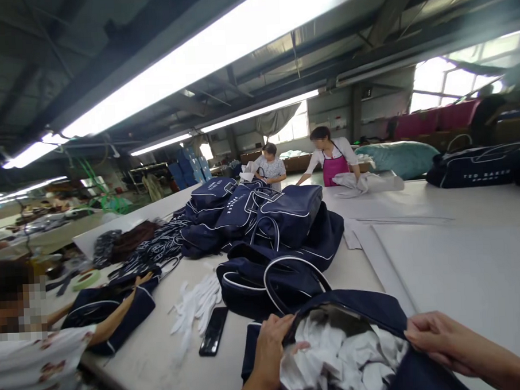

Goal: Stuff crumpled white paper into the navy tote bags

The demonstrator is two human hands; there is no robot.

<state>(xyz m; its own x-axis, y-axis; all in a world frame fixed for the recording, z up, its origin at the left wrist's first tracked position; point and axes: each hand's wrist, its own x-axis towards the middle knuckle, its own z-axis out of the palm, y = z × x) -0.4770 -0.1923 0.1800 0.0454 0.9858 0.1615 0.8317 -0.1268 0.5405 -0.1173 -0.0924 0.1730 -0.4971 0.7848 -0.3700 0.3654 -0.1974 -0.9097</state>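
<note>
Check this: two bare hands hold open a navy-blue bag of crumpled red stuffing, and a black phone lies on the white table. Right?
Not quite: the head view shows crumpled white stuffing, not red. The left hand and right hand do hold the navy-blue bag open, and the black phone lies on the white table.

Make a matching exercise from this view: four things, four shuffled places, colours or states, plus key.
Things:
1. phone
2. crumpled white stuffing
3. wearer's right hand
4. co-worker's apron

Match with:
A. pink
B. gripping the open bag's edge
C. flat on the table
D. inside the open bag

Pairs: 1-C, 2-D, 3-B, 4-A
</note>
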